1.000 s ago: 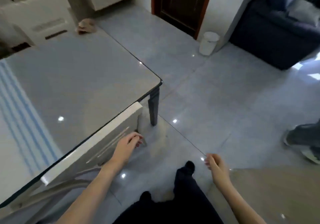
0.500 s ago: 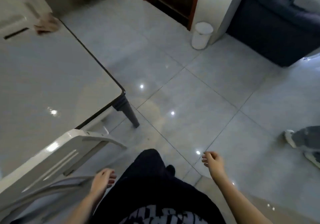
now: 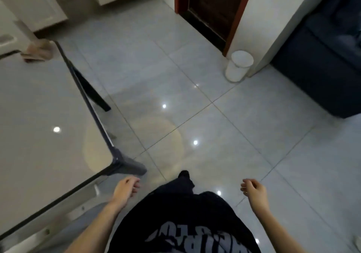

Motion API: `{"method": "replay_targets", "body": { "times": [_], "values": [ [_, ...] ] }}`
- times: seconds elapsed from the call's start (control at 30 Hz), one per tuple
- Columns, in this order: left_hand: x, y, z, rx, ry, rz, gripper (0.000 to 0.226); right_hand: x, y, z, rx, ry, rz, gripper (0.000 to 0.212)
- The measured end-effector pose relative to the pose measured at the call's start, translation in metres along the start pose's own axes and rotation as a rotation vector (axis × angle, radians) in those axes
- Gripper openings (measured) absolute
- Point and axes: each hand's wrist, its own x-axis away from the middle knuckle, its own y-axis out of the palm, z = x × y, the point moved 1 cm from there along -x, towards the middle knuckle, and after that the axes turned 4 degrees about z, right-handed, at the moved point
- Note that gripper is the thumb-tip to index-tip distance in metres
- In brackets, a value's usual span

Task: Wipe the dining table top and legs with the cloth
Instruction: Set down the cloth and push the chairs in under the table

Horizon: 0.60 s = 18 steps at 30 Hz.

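cloth (image 3: 39, 51): crumpled on the bench's (image 3: 29, 96) far corner
handling: likely soft, light; pinch a raised fold
left hand (image 3: 127, 189): fingers loosely curled, empty
right hand (image 3: 253, 189): fingers loosely curled, empty

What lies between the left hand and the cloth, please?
Only bare, glossy table top, in the head view: the left hand hangs by its near corner, the cloth lies at its far corner.

Single head view, steep downward tilt (wide-angle), table corner (image 3: 115, 159) close, lower left.
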Motion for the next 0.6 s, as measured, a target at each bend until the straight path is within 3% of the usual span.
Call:
{"method": "replay_targets", "body": {
  "times": [0.3, 0.6],
  "values": [
    [-0.065, 0.094, 0.189, 0.1, 0.145, 0.014, 0.026, -0.141, -0.018, -0.121, 0.064, -0.008, -0.049, 0.016],
    [-0.078, 0.147, 0.232, 0.353, -0.142, 0.271, 0.025, -0.316, 0.061, -0.324, 0.255, -0.217, -0.304, 0.016]
  ]
}}
